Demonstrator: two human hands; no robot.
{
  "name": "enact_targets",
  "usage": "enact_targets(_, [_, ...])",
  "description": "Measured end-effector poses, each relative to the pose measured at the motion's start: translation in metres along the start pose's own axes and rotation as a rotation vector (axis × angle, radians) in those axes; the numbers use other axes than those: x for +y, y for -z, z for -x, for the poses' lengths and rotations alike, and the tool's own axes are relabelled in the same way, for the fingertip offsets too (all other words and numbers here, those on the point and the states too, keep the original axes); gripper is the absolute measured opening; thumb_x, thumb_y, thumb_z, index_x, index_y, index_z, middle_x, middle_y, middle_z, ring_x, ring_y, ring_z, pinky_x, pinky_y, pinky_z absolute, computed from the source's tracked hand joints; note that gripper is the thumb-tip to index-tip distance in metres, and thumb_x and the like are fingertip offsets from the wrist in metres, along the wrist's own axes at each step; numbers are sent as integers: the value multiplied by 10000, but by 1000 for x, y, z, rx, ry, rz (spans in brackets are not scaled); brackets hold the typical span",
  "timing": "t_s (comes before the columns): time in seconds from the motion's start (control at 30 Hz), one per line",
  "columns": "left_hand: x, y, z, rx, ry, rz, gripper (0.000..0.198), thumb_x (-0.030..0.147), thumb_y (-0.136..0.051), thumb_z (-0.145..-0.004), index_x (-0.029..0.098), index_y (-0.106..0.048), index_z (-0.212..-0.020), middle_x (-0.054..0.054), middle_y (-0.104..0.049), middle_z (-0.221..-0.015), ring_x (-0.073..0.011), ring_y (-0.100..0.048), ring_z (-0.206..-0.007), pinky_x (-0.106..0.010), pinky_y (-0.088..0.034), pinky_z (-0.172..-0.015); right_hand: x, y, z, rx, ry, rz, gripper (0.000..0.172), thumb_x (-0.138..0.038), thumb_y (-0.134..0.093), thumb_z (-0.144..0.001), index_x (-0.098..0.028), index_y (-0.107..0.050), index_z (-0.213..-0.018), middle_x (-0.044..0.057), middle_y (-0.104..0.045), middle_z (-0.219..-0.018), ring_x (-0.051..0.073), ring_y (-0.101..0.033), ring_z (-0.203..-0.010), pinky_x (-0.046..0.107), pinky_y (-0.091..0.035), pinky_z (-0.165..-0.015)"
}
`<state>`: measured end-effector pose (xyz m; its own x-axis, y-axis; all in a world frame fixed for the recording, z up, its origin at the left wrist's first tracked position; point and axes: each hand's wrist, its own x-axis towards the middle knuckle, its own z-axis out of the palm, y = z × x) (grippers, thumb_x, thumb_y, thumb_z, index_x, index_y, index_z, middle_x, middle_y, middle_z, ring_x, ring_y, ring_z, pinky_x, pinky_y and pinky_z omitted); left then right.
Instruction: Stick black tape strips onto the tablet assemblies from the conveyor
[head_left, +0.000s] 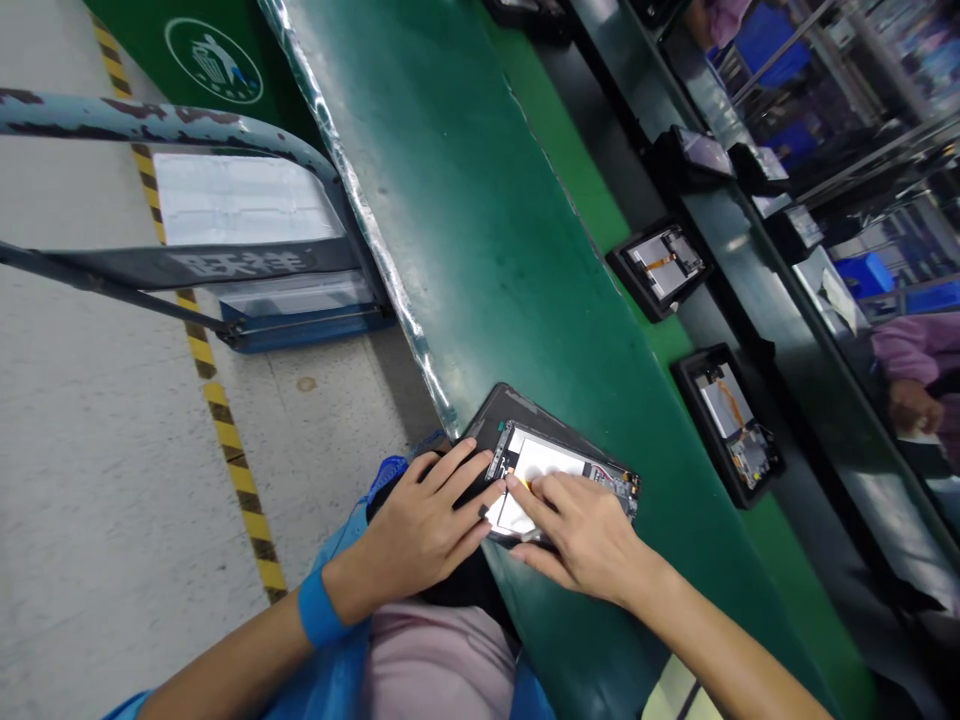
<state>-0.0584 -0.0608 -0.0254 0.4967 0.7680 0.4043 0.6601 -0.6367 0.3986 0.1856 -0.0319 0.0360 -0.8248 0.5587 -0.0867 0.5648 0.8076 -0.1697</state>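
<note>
An opened tablet [551, 455] in a black tray lies at the near edge of the green workbench [480, 230], its white battery and circuit board exposed. My left hand [424, 520] rests flat on the tablet's left end with fingers spread, holding nothing. My right hand [581, 530] lies over the lower right part. Its index fingertip presses on a small orange flex strip near the battery's left edge.
Two more opened tablets [660, 265] [731, 420] ride on the dark conveyor belt to the right. Another person's hand [911, 405] and pink sleeve show at the far right. A blue metal cart [247, 260] stands on the floor left, beside yellow-black floor tape [225, 430].
</note>
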Motion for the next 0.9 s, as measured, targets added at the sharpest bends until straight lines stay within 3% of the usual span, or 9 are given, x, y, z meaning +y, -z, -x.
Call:
enact_targets(0.33, [0, 3, 1, -19, 9, -5, 351, 316, -555, -984, 231, -670, -1304, -113, -626, -1403, -311, -516, -1351, -420, -425, -995, 7, -1, 7, 93, 3, -106, 635, -517, -376, -1070, -92, -405, -1540, 128, -671, -1015, 237, -654, -872, 366, -555, -725])
enact_targets(0.6, [-1, 2, 1, -16, 8, 15, 332, 303, -506, -1010, 223, -672, -1287, -111, -626, -1410, -316, -508, -1363, -436, -424, -982, 3, 2, 4, 87, 2, -41, 608, -528, -344, -1081, -65, -521, -1433, 117, -675, -974, 231, -657, -836, 367, -543, -694])
enact_targets(0.9, [0, 3, 0, -7, 9, 33, 332, 307, -496, -1017, 212, -676, -1280, -113, -644, -1378, -308, -518, -1346, -422, -421, -996, -4, -6, 5, 88, -15, 96, 581, -503, -331, -1096, -58, -546, -1402, 109, -692, -967, 227, -644, -846, 354, -483, -708])
